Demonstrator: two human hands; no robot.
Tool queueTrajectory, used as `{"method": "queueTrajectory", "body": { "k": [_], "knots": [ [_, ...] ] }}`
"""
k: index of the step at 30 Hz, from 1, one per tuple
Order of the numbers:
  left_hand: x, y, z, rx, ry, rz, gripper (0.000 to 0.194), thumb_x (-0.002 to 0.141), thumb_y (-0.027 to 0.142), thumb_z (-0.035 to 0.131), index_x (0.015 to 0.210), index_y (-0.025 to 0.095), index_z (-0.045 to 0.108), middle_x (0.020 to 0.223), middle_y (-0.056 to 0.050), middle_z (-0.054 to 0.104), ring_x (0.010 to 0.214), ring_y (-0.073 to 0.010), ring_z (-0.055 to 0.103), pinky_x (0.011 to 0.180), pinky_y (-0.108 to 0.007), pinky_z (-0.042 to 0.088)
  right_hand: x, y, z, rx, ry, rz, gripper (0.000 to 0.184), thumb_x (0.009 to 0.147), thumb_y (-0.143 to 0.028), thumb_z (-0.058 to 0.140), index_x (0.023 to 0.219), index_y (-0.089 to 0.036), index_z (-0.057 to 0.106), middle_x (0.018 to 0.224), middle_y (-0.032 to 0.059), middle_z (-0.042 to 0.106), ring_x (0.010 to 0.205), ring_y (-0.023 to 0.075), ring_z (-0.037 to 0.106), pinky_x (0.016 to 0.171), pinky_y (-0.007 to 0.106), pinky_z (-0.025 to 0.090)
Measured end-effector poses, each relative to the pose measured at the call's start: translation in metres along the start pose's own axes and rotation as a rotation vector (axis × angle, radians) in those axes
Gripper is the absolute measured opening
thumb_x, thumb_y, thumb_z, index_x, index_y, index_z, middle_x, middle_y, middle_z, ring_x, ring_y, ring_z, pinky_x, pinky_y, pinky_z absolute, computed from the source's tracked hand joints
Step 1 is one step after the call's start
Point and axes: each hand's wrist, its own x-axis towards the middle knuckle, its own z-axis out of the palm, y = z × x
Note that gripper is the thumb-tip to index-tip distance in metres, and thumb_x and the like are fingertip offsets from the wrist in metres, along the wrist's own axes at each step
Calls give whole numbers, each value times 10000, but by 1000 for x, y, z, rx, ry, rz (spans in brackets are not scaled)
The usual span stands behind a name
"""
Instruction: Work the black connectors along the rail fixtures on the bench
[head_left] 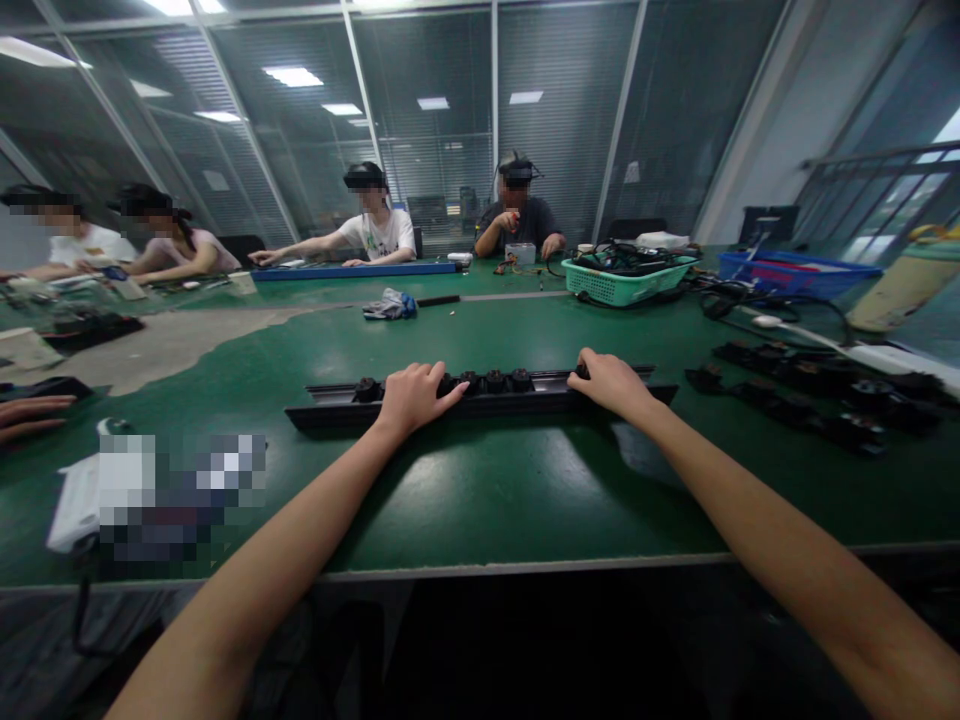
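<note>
Right hand (611, 382): thumb and fingertips closed on a small black piece (582, 370) at the rail's right part.
Left hand (420, 398): laid over the rail left of its middle, hiding some of the row; cannot tell whether its fingers are clamped on anything.
Rail (495, 404): lies crosswise on the green table (465, 510), near its front edge, under both hands.
Row (495, 380): round black knobs seated along the channel, a bare stretch between them and the right hand.
Right side: loose black parts (795, 400) just beyond the rail's end; cable (795, 333) and blue tray (802, 275) behind.
Left side: white box (75, 505) near the edge; another person's hand (30, 412) farther out.
Beyond the rail: crumpled cloth (390, 305) beside a dark bar (439, 300); green basket (626, 285) heaped with cables.
Far side: four people seated, a long blue bar (360, 270) before one.
</note>
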Motion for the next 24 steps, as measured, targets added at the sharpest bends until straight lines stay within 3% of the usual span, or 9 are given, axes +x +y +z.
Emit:
{"method": "queueTrajectory", "body": {
  "k": [24],
  "knots": [
    [1,0,1,12,6,3,702,1017,737,246,1013,179,672,973,-153,744,923,-315,685,658,-346,386,-1,11,-11,-15,-78,-3,319,1010,-413,496,1186,-171,609,1167,164,737,1037,299,690,769,341,456]
  ]
}}
